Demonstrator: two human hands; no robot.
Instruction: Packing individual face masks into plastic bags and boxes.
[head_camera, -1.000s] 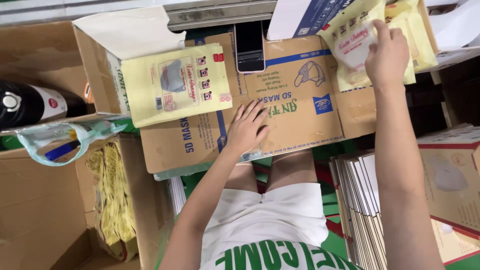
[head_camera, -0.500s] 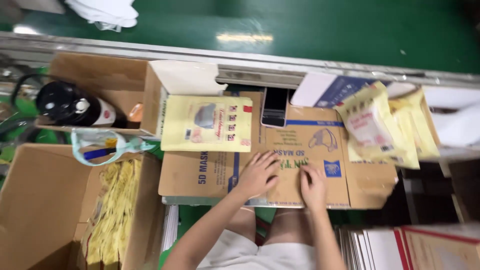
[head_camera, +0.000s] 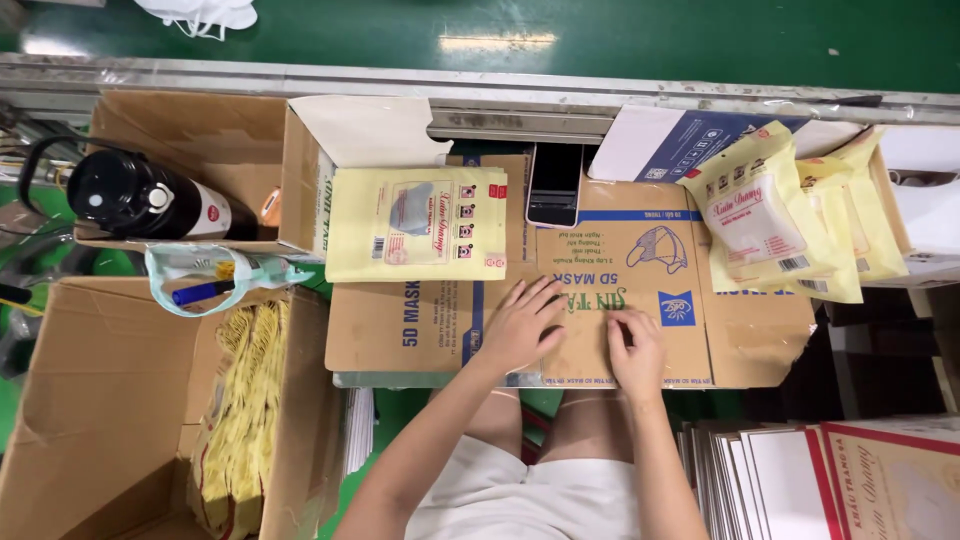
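From the head view, the left hand (head_camera: 522, 326) lies spread and empty, the right hand (head_camera: 637, 349) loosely curled (holding nothing), both resting on the flattened cardboard box (head_camera: 420, 330); a yellow mask packet (head_camera: 416, 224) lies above-left, apart.

Flattened cardboard sheet (head_camera: 430, 335) bears yellow packets (head_camera: 415, 223) and phone (head_camera: 554, 184).

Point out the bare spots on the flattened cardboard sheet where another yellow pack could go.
Free: the strip between the yellow pack and left hand, and right of the right hand, below the pack stack. Crowded: top edge, with phone and packs.
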